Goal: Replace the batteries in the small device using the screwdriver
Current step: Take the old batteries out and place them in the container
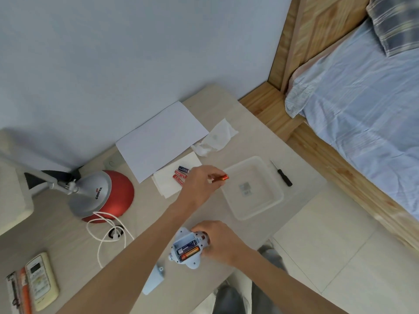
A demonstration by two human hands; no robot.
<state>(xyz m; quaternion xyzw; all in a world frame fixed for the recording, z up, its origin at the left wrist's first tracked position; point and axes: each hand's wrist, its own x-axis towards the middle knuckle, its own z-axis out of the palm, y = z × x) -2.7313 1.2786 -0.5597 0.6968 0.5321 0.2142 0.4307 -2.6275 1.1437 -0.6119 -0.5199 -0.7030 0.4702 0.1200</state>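
At the lower left edge a remote control (42, 281) lay over a striped packet cut off by the frame. Just above it stood a red-and-silver lamp (102, 196), its arm running out of view to the left and its white cord (106, 236) looped on the table (260, 137). Near the bottom centre lay the blue battery cover (153, 281), blurred. The small device (187, 248) sat beside it with its compartment open and two cells seated; whether another slot was free could not be told. The right hand (217, 241) gripped the device's right side, fingers curled round it and hiding that end. Above, spare batteries (180, 174) lay on a napkin (169, 184), partly covered by the left hand (199, 182), so their number was unclear. That hand pinched a red battery (221, 177) at the left rim of the clear tray (251, 189), which held small pale bits too blurred to name. The screwdriver (282, 174) lay untouched just right of the tray.
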